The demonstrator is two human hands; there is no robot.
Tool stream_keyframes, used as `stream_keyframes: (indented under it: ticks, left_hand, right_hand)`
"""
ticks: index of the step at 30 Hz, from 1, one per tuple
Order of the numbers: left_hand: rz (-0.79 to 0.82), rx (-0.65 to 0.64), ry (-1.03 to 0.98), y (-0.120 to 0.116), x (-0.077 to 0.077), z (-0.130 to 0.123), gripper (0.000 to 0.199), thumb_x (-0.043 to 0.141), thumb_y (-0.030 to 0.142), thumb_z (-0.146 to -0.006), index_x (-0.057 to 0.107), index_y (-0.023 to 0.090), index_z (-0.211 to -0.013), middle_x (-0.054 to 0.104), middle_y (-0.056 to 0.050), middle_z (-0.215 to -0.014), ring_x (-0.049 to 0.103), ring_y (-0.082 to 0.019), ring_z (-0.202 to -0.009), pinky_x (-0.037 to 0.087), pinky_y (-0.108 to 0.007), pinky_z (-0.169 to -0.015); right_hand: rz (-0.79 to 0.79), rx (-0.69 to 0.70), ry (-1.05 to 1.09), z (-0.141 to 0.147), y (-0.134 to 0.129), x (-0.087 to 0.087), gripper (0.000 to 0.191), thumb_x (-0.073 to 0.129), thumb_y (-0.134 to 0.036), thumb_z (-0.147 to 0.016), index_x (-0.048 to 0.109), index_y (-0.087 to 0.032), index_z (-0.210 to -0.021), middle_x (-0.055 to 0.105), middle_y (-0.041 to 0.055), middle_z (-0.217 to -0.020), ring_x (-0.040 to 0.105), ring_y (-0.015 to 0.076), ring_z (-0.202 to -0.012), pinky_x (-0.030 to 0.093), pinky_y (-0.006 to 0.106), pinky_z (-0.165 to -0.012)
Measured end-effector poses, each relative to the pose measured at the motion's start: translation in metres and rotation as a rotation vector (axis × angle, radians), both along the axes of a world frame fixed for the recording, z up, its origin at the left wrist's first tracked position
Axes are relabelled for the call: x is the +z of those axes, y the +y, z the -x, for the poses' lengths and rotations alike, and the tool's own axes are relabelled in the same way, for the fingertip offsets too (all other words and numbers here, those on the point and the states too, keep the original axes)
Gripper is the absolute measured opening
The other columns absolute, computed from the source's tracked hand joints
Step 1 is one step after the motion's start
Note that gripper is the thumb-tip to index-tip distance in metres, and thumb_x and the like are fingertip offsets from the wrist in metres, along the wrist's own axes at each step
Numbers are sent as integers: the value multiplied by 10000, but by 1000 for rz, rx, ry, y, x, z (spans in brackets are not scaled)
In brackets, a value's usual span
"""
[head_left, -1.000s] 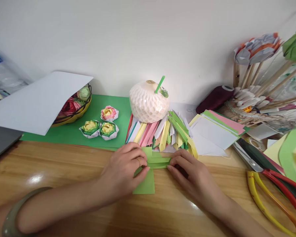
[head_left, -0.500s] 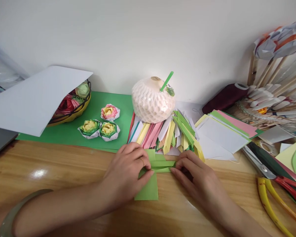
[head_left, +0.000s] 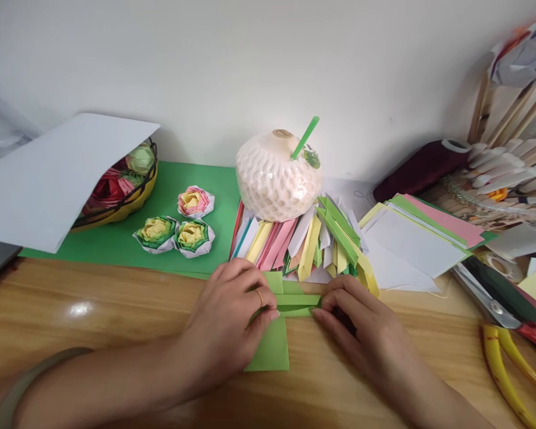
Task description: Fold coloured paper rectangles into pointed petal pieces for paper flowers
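Observation:
A narrow folded strip of green paper [head_left: 298,301] stretches between my two hands, with a gap showing along its lower fold. My left hand [head_left: 236,316] pinches its left end between thumb and fingers and covers that part. At the strip's right end, my right hand [head_left: 355,310] grips it with thumb and bent fingers. Under the strip and my left hand lies flat green paper [head_left: 272,351] on the wooden table [head_left: 161,310]. Just behind my hands is a pile of folded paper strips [head_left: 290,244] in several colours.
A wrapped coconut [head_left: 277,176] with a green straw stands behind the pile. Left are paper flowers [head_left: 194,237] on a green sheet [head_left: 208,176] and a basket [head_left: 140,199] under white paper [head_left: 67,173]. Right are paper sheets [head_left: 422,235], scissors [head_left: 491,301] and a thread spool [head_left: 422,170].
The strip's upper flap now lies lower and flatter between my fingers. My hands keep their hold with little movement, while the view has shifted slightly.

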State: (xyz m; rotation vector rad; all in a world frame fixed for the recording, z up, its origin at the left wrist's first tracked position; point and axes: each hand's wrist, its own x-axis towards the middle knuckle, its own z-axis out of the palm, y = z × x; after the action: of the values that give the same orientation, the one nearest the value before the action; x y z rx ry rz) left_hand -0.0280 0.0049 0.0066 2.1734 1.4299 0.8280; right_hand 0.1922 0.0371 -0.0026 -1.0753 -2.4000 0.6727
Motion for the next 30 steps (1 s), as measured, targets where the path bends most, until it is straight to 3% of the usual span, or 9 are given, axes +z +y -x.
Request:
stream_keyframes:
  ticks: [10,15,18,20,22,25,30]
  left_hand:
    - [-103,9,166,1,-4,-2,161,508,164,-860,578,157,-715,581,-31,-736,472,-222,-842,417,-386,-736]
    - [-230,19,309,3,-4,-1,184,463,139,-856,582,149,-716,594,-60,-762,499,-225,-806,454,-366,-686]
    - [-425,-116,348,2,-5,2,251,382,111,-917,629,155,-912,649,-73,-976,536,-224,-955,461,-376,-808]
    - [-514,-225,380,-1,-8,4,289,356,110,-944,629,167,-1019,657,-48,-1076,518,-228,-1090,391,-421,-958]
    - [-535,-264,427,-5,-11,6,295,358,119,-952,638,163,-1035,671,-28,-1087,507,-234,-1141,308,-455,-1039]
    - [-574,-251,483,-13,-13,5,295,370,118,-942,637,136,-1068,670,-41,-1110,510,-236,-1160,268,-470,-1073]
    - [-639,-266,518,-21,-13,4,308,379,102,-908,627,72,-1087,659,-103,-1131,535,-244,-1146,339,-445,-1044]
  right_hand:
    - [-12,-8,-41,0,1,0,159,454,-204,-917,476,-207,-759,503,21,-798,521,128,-650,445,251,-581]
    - [-30,-19,-58,1,0,-2,147,464,-204,-904,481,-210,-758,519,24,-796,529,130,-644,445,249,-566]
    - [-85,-40,-59,0,0,-4,116,471,-216,-904,500,-206,-792,555,41,-832,551,139,-666,464,259,-578]
    - [-189,-39,-70,-1,-1,-2,72,487,-219,-903,539,-196,-859,592,60,-865,581,164,-724,491,290,-629]
    - [-321,-3,-98,-2,-3,2,112,488,-196,-906,579,-186,-972,634,80,-915,605,198,-817,510,341,-713]
    - [-465,158,-112,-2,-9,9,275,409,-147,-931,583,-165,-1143,671,104,-1052,601,228,-1021,509,392,-857]
    - [-449,315,-167,2,-18,13,381,469,-265,-928,532,-88,-1260,597,128,-1241,521,224,-1196,469,387,-989]
